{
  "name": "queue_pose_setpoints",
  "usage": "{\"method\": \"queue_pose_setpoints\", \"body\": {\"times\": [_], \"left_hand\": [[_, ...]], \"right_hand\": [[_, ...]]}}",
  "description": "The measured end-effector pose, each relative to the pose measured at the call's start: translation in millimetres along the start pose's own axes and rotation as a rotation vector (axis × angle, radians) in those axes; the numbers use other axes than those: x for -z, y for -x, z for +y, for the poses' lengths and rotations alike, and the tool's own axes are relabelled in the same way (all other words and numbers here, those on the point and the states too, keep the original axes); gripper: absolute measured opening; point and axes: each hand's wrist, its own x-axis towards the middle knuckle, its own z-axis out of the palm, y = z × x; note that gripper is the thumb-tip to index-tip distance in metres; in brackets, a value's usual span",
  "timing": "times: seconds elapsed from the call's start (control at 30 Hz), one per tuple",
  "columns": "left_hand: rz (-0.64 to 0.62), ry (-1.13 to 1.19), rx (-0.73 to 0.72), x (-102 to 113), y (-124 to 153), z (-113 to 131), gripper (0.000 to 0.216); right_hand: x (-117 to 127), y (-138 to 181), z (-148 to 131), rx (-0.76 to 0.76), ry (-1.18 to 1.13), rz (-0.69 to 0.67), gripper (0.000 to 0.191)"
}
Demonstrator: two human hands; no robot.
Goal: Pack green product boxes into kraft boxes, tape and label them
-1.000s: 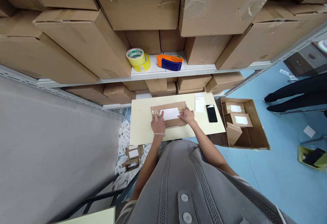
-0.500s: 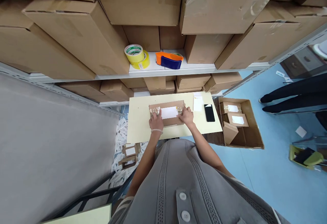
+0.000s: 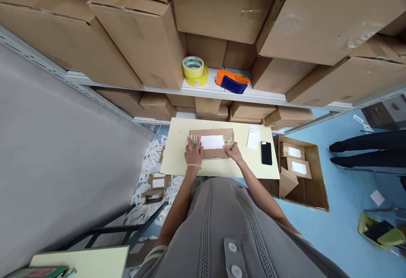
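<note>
A small cardboard box point(image 3: 209, 153) lies on the cream tabletop point(image 3: 177, 159), with clear tape across both ends and a white label point(image 3: 212, 141) on its top. My left hand point(image 3: 193, 154), wearing a pale bracelet, rests on the box's left end with its fingers spread. At the right end, my right hand point(image 3: 234, 152) grips the box's edge, fingers partly hidden. To the right lie white label sheets point(image 3: 253, 137) and a black phone point(image 3: 266, 153).
Above the table, a shelf point(image 3: 203, 90) holds large cartons point(image 3: 133, 37), yellow tape rolls point(image 3: 195, 71) and an orange and blue tape dispenser point(image 3: 233, 81). A large open carton point(image 3: 322, 176) with packed boxes stands at the right. Paper strips point(image 3: 147, 155) litter the left floor. Another person's legs point(image 3: 371, 151) show at right.
The view has turned, shifting the scene. My left hand's fingers are more spread on the box, and my right hand sits slightly lower at its right end. The box stays on the table.
</note>
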Motion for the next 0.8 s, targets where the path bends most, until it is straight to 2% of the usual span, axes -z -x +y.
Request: {"method": "queue_pose_setpoints", "body": {"times": [0.1, 0.3, 0.47, 0.63, 0.8], "left_hand": [[0.005, 0.012, 0.082, 8.4, -9.4, -21.2, 0.054], [0.082, 0.057, 0.238, 27.2, -41.0, -66.8, 0.055], [0.119, 0.090, 0.347, 43.5, -78.8, -87.5, 0.055], [0.074, 0.069, 0.409, 54.5, -109.2, -95.9, 0.057], [0.055, 0.007, 0.413, 54.2, -121.4, -99.0, 0.056]], "right_hand": [[-16.3, -11.9, -31.2, 0.031, 0.072, -0.045, 0.052], [-56.4, -42.1, -113.9, 0.105, 0.250, -0.143, 0.054], [-81.9, -66.7, -170.4, 0.168, 0.293, -0.147, 0.057], [-94.7, -85.5, -202.2, 0.171, 0.310, -0.158, 0.059], [-98.5, -95.2, -209.6, 0.167, 0.321, -0.174, 0.062]]}}
